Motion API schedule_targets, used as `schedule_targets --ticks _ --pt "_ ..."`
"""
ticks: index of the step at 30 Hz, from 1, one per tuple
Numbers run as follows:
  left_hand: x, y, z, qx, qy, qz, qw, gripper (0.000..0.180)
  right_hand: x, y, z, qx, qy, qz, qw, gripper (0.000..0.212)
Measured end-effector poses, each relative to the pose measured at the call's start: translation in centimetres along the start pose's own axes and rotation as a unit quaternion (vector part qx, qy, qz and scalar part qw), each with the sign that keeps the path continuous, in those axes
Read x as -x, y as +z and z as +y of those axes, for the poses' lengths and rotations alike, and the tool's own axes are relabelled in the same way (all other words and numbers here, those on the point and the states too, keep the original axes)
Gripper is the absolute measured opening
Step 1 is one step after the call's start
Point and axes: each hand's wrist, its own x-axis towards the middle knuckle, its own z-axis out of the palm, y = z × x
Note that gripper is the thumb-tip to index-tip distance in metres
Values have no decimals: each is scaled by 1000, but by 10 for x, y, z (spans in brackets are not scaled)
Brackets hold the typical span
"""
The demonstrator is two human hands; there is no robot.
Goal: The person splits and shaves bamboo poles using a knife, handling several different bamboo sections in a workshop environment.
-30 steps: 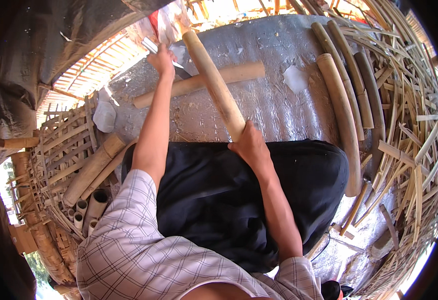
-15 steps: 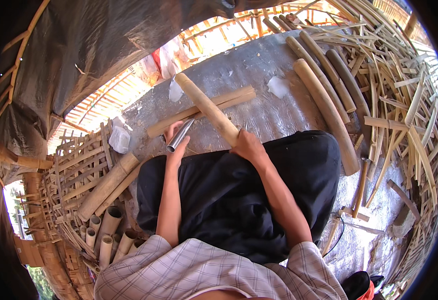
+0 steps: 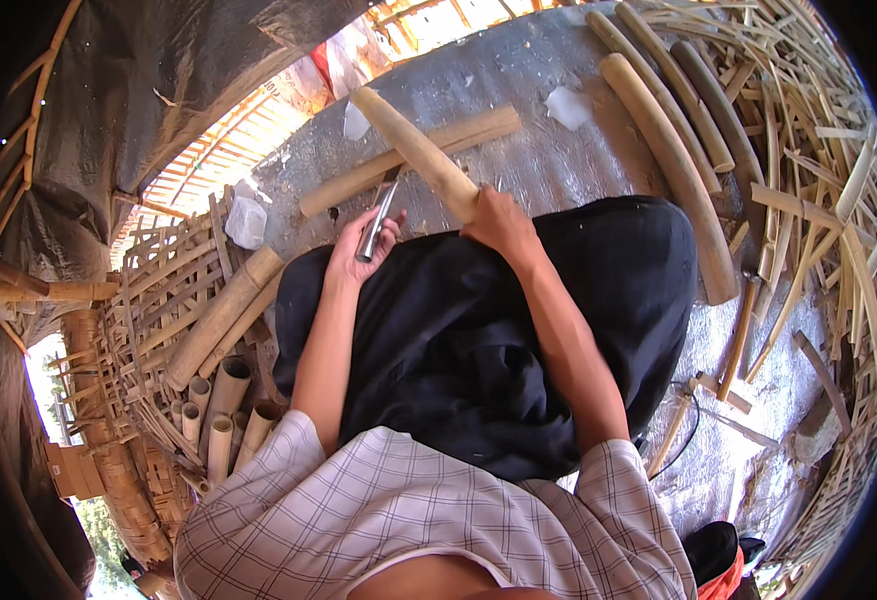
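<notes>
My right hand (image 3: 504,222) is closed round the near end of a bamboo pole (image 3: 414,145), which slants away up and to the left. In my left hand (image 3: 359,245), palm turned up and fingers loosely curled, lies a metal-handled blade (image 3: 375,228). Its handle is a shiny tube, and a narrow dark blade shows at the far end, close to the pole. Beneath the pole a second, thicker bamboo length (image 3: 359,185) lies crosswise on the grey sheet. Both hands are just beyond my black-clothed lap (image 3: 479,330).
Bamboo poles (image 3: 669,180) lie side by side at the right, beside a heap of split strips (image 3: 819,150). A hammer (image 3: 739,340) lies nearer. Cut bamboo tubes (image 3: 221,440) stand at the left by a woven lattice (image 3: 164,275). The grey sheet (image 3: 509,75) spreads ahead.
The whole view has shifted, so the scene sits higher. My left hand has rolled palm up, turning the metal-handled blade more upright. My right hand keeps its hold on the bamboo pole.
</notes>
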Motion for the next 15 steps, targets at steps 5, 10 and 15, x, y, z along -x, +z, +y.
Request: schedule_targets --ticks 5,10,15 --pt "-14 17 17 -94 -44 -36 994 18 -17 -10 8 -73 37 -55 995 53" --pt "2 53 7 -286 86 23 954 11 -20 -24 4 -209 72 -129 967 55" --pt "31 107 27 -468 171 85 863 13 -7 -42 -8 -459 51 -158 873 38"
